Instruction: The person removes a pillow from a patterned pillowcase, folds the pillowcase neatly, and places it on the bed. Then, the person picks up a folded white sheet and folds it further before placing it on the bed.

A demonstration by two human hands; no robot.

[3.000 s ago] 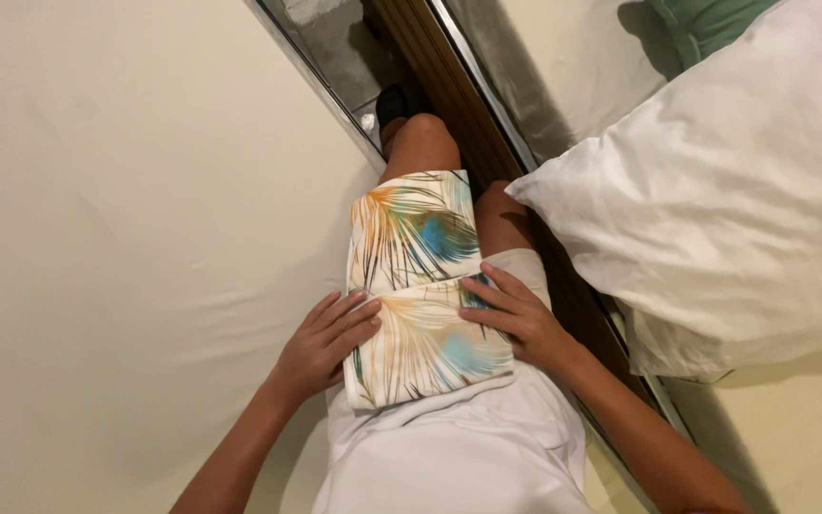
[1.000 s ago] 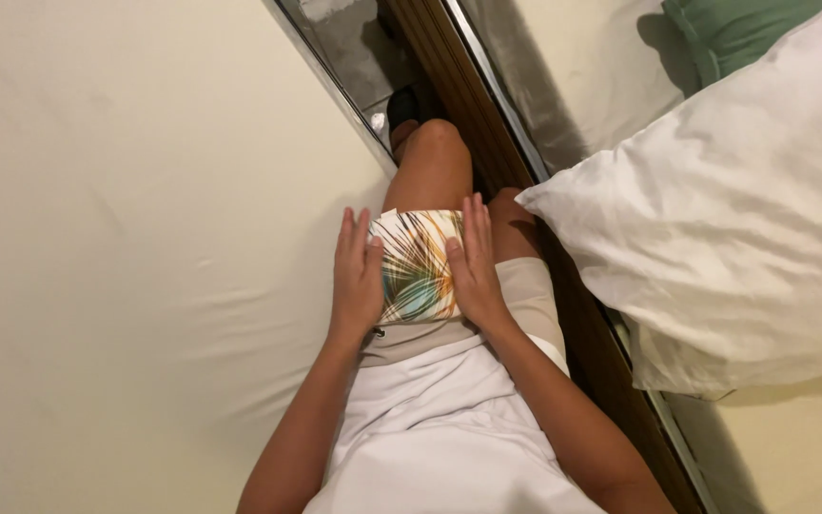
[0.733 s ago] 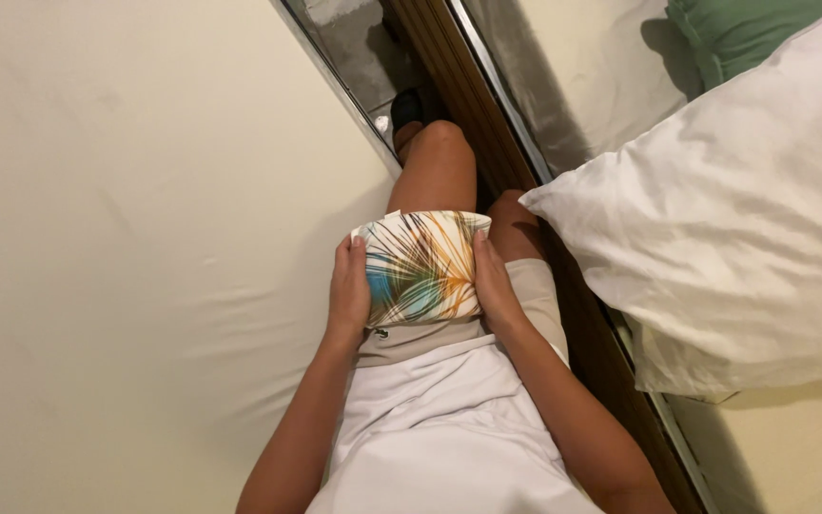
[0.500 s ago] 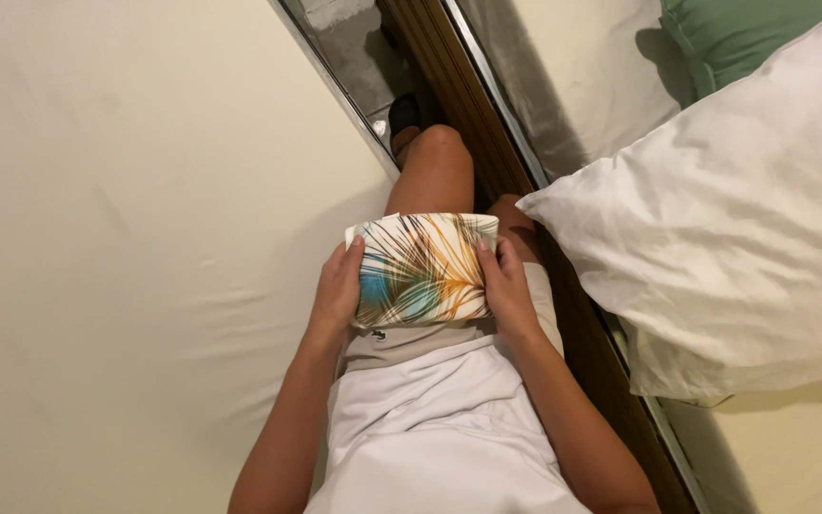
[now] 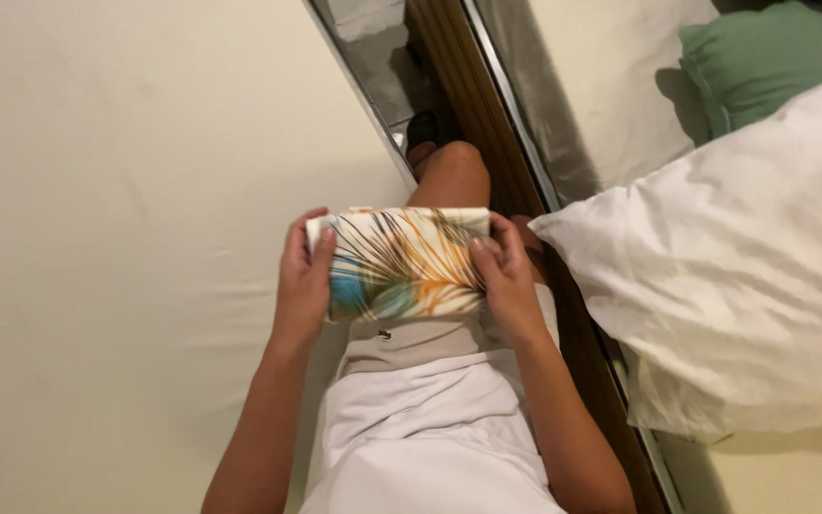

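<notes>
**Folded leaf-print cloth held at both ends over the lap**

Head view: the person looks down at their own thighs, standing or leaning in the narrow gap between two beds. The left hand [image 5: 303, 284] grips the left end of a folded cloth [image 5: 400, 263] printed with orange, teal and dark palm fronds on a pale ground; its fingers wrap over the top edge and the thumb lies on the near face. The right hand [image 5: 504, 278] clasps the right end in the same way, fingers curled over the fabric. Both hands are closed on the cloth, which lies across the upper thigh just above the hem of the beige shorts [image 5: 430, 341] and a white shirt [image 5: 430, 438].

By the look of it, the folding is well on: the cloth is already a compact, thick oblong, several layers deep, with tidy edges. What seems left is at most one more fold or a squaring-up, and then setting it down; it rests on no bed as yet.

To the left lies a cream bed sheet [image 5: 126, 238]. To the right a white pillow [image 5: 725, 276] overhangs the other bed, with a green pillow [image 5: 763, 57] behind it. A wooden bed rail [image 5: 459, 86] runs between.
</notes>
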